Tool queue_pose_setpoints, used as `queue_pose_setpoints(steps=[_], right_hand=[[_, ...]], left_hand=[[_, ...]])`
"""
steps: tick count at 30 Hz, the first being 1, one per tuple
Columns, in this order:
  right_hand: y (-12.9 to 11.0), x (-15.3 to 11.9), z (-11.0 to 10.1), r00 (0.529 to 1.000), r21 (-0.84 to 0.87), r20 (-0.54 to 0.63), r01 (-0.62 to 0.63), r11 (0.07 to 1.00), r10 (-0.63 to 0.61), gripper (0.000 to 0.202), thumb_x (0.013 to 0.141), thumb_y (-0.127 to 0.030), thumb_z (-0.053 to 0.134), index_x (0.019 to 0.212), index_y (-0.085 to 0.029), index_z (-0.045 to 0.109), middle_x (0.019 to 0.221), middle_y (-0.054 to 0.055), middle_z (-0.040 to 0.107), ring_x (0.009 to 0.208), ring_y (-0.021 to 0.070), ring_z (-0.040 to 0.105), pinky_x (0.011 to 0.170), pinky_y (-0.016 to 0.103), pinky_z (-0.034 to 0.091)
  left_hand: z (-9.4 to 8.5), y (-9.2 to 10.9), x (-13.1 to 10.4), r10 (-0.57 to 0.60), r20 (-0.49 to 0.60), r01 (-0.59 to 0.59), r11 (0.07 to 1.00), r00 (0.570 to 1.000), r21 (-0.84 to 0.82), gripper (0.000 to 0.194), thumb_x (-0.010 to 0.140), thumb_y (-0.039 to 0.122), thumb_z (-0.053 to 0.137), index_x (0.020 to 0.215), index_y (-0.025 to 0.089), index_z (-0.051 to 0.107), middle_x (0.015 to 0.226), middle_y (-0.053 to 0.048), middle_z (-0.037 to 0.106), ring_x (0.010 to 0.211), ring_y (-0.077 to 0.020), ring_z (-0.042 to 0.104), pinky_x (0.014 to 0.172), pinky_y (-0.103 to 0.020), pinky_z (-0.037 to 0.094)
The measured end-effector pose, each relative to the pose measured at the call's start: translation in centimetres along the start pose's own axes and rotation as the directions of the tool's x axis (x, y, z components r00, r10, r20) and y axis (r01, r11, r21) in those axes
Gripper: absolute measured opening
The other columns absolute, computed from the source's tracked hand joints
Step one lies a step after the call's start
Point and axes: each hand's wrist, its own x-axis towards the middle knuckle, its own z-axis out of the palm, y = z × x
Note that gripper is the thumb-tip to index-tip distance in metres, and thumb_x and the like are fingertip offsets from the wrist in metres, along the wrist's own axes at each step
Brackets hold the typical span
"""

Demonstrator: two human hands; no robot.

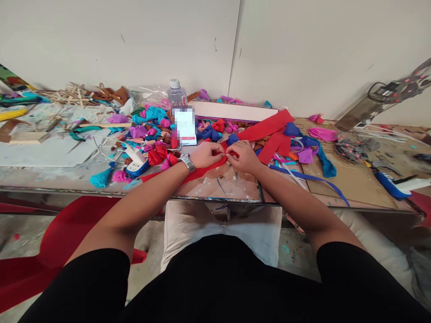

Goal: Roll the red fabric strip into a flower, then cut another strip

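Observation:
My left hand (208, 154), with a metal watch on the wrist, pinches red fabric at the middle of the table's front part. Fingertips of my right hand (243, 156) meet it there, closed on the same small piece of red cloth. A long red strip (198, 174) runs under my hands toward the lower left. More red strips (266, 126) lie crossed behind and to the right of my right hand. Dark blue cloth pieces (210, 133) sit just behind my hands.
A lit phone (185, 125) stands before a clear bottle (177, 95). Colourful cloth bundles (137, 131) and a blue-and-white power socket (137, 167) are at left. A blue ribbon (313, 177) crosses brown cardboard (357, 184) at right. Red fabric (72, 233) hangs at lower left.

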Motion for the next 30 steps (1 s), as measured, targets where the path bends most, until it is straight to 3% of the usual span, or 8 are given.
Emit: queue_pose_setpoints(steps=[8,15,23,30], right_hand=[[-0.03,0.02,0.35,0.999,0.031,0.017,-0.03,0.999,0.029,0.006,0.09,-0.026,0.059,0.087,-0.023,0.063,0.085,0.006,0.07,0.087,0.0256,0.061,0.091,0.042,0.037],[-0.16,0.1,0.19,0.998,0.043,0.032,-0.064,0.997,0.062,0.009,0.091,-0.028,0.057,0.086,-0.023,0.063,0.083,0.006,0.069,0.086,0.0253,0.06,0.091,0.042,0.037],[0.04,0.09,-0.22,0.999,0.022,0.026,-0.044,0.999,0.044,0.014,0.096,-0.034,0.061,0.093,-0.023,0.068,0.097,0.007,0.078,0.098,0.027,0.064,0.097,0.045,0.035],[0.06,0.15,0.06,0.999,-0.01,0.012,-0.039,0.999,0.039,0.008,0.091,-0.027,0.06,0.087,-0.023,0.065,0.09,0.007,0.075,0.094,0.0268,0.063,0.094,0.045,0.036]], left_hand=[[-0.14,0.25,-0.01,0.087,0.041,-0.091,0.988,0.995,0.122,0.024,0.093,0.036,0.06,0.092,0.018,0.077,0.082,-0.003,0.075,0.067,-0.0144,0.057,0.067,-0.029,0.04],[-0.14,0.11,-0.03,0.082,0.059,-0.089,0.986,0.995,0.141,0.023,0.094,0.035,0.059,0.096,0.02,0.076,0.087,-0.004,0.076,0.071,-0.0164,0.06,0.071,-0.031,0.042],[-0.22,-0.01,-0.09,0.051,0.042,-0.057,0.989,0.998,0.139,0.018,0.091,0.033,0.059,0.088,0.019,0.069,0.078,-0.003,0.069,0.069,-0.0165,0.056,0.071,-0.031,0.041],[-0.1,-0.15,-0.11,0.048,0.042,-0.053,0.991,0.998,0.126,0.017,0.091,0.034,0.06,0.089,0.02,0.069,0.076,-0.002,0.068,0.067,-0.0157,0.054,0.067,-0.031,0.04]])
